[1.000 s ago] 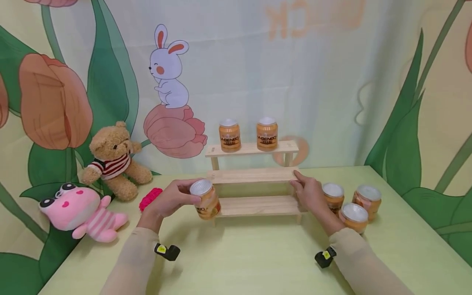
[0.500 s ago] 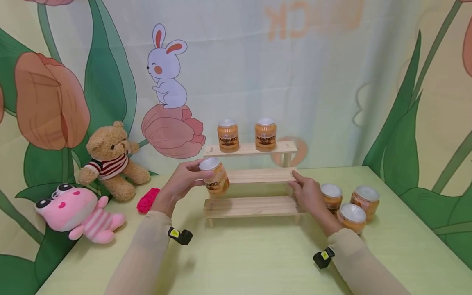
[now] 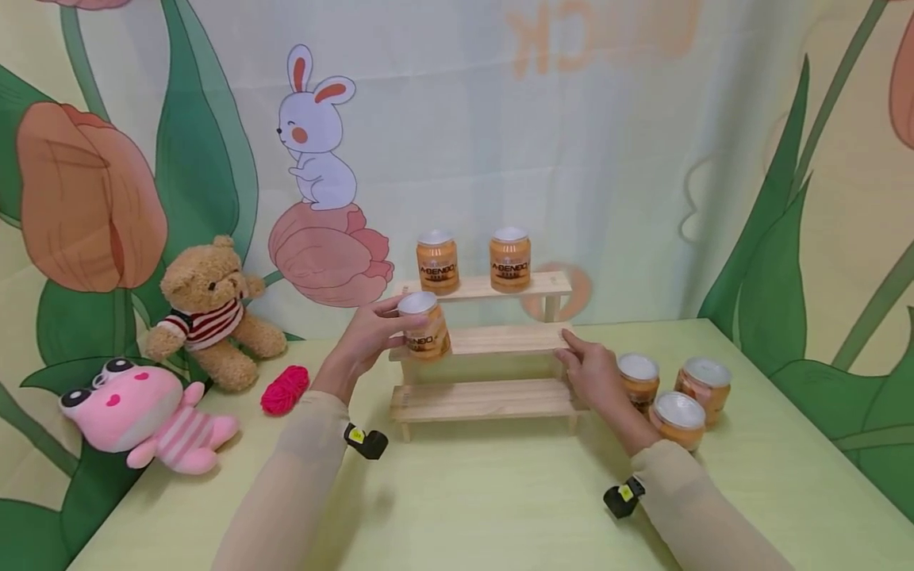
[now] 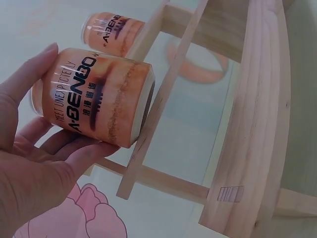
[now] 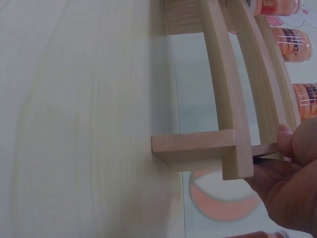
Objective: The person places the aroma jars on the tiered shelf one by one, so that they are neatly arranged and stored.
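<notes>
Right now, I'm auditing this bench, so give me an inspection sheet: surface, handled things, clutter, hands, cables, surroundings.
Surface: flat, pale green table.
Handled things: cylindrical orange pale-topped can, held above the table; three-tier light wooden stand on the table, two matching cans on its top tier; three more orange cans at right.
Clutter: brown plush bear, pink plush toy and bright pink yarn bundle at left.
Hands: left hand grips the can; right hand grips the stand's right end.
Cables: nothing seen.
Surroundings: fabric backdrop printed with tulips and a white rabbit.
</notes>
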A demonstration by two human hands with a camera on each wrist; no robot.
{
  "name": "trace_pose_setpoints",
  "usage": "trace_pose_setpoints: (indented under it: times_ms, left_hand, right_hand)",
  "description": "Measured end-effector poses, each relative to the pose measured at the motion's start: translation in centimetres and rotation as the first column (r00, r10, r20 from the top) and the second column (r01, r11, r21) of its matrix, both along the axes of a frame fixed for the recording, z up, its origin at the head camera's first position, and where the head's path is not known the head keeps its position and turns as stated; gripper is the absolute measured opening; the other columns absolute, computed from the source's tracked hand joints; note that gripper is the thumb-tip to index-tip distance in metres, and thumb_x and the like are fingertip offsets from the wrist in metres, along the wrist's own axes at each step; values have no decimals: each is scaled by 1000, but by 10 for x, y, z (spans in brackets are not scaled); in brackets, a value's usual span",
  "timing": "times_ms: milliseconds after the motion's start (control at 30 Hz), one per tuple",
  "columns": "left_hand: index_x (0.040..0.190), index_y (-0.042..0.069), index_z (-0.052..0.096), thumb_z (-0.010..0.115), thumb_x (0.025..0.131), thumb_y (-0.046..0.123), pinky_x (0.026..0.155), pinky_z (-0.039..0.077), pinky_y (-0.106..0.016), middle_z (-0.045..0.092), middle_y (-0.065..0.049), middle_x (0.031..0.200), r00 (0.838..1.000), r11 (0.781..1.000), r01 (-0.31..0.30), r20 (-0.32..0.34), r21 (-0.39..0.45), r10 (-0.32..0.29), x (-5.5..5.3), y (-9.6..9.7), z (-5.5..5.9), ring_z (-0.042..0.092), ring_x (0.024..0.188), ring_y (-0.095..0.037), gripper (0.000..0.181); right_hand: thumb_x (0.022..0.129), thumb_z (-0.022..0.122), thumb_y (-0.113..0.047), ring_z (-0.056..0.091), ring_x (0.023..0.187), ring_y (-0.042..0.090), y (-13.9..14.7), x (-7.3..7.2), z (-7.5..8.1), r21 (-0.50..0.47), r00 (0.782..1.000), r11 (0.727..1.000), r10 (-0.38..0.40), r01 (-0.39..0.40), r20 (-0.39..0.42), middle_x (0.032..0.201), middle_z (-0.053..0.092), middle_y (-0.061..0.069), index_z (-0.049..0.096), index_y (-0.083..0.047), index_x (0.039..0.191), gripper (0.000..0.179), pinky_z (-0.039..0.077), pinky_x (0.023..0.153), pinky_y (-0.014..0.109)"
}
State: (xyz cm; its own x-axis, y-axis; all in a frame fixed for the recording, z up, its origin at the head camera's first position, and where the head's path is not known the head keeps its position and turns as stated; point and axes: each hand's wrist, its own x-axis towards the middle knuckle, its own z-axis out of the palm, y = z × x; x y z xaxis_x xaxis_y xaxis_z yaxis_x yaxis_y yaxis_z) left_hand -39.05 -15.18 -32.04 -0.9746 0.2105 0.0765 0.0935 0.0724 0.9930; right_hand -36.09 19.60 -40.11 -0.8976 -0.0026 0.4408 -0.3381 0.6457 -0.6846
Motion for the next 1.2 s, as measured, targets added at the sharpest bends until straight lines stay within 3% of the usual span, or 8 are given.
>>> trace_pose_setpoints:
  times_ms: [233, 567, 1067, 1200]
  left_hand:
    - [146, 13, 53, 83, 84, 23, 102, 47, -45, 56, -14, 139, 1000, 999, -19, 9, -50, 20, -2, 10, 1, 56, 124, -30, 70]
    - [144, 16, 57, 88, 79, 25, 100, 49, -42, 59, -12, 135, 995, 995, -96, -10, -16, 96, -7, 25, -1, 58, 121, -28, 72]
    - [144, 15, 56, 87, 80, 24, 101, 48, -40, 58, -12, 136, 993, 993, -114, 1, 23, 114, -12, 29, 1, 56, 122, -27, 72]
    - [146, 17, 55, 86, 81, 27, 101, 48, -41, 58, -12, 136, 994, 994, -113, -17, -6, 113, -10, 28, 0, 56, 123, -27, 73]
  right_hand:
    - [103, 59, -19, 47, 49, 12, -1, 1, 1, -7, 1000, 1000, -3, 3, 22, 106, 71, 24, 48, 3, 144, 48, 39, 44, 24]
    - [103, 59, -19, 49, 50, 12, 0, 1, 0, 1, 1000, 1000, -4, 4, 27, 102, 72, 23, 48, 3, 144, 48, 39, 45, 24]
    - [104, 58, -20, 48, 49, 13, -2, 2, 3, -14, 999, 1000, 2, -1, 37, 100, 72, 21, 47, 1, 146, 49, 39, 44, 25]
    - [104, 58, -21, 49, 50, 13, -1, 2, 1, -16, 999, 1000, 5, -4, 44, 101, 72, 21, 47, 1, 146, 49, 39, 45, 25]
